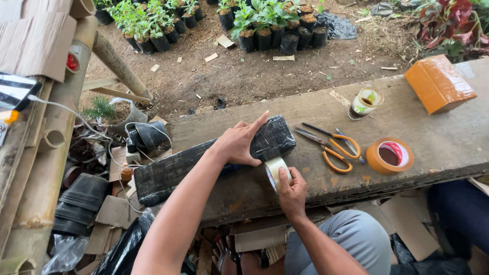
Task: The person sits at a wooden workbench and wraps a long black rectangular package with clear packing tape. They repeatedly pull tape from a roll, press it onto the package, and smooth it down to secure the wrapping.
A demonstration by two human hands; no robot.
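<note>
The left hand (238, 144) lies flat on top of a long black plastic-wrapped parcel (204, 163), fingers spread and the forefinger stretched out along its upper face; it presses down rather than grips. The parcel rests lengthwise on the weathered wooden worktop (438, 137), its left end jutting past the plank's edge. The right hand (291, 191) is curled around a roll of clear packing tape (275, 172), thumb over the rim, holding the roll against the near right corner of the parcel, just below the left hand.

To the right of the parcel lie orange-handled scissors (331, 146), blades pointing towards it, with a blue pen (351, 147) touching the handles. Just beside them sits a roll of brown tape (390, 156), lying flat. Further back stands a plastic cup (365, 102) with dark drink, and at the far right end a box wrapped in orange-brown tape (439, 84). Beyond the worktop, seedlings in black grow bags (270, 28) stand on bare soil
</note>
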